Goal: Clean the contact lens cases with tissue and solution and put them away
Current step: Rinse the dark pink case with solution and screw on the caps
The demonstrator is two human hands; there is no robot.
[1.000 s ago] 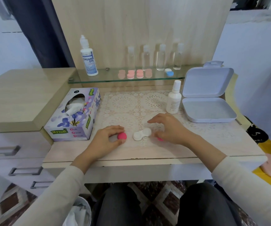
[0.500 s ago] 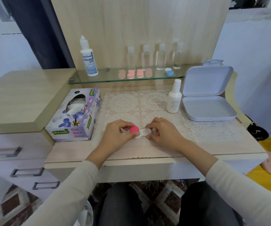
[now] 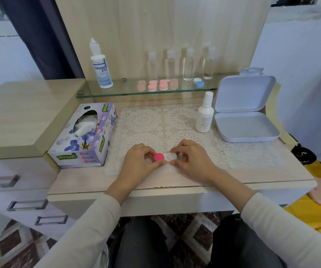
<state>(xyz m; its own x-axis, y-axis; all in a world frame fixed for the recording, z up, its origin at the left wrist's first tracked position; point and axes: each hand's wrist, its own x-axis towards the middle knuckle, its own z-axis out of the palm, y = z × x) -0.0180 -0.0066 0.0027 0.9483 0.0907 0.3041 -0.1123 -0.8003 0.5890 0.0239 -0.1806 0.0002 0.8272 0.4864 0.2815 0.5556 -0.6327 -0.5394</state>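
The white lens case lies on the near edge of the lace mat, right between the two hands. The left hand has its thumb and fingertips curled round a pink cap and holds it on the case's left end. The right hand pinches the case's right end from both sides, and a sliver of pink shows under its fingers. The hands nearly touch, and together they hide most of the case. Left of the mat a tissue box sits with a tissue sticking up out of its slot. On the mat's far right corner stands a small white bottle, and just right of it an open grey box has its lid tipped back. Behind the mat a glass shelf carries a solution bottle, four clear bottles, a cluster of pink cases and a blue-and-white case.
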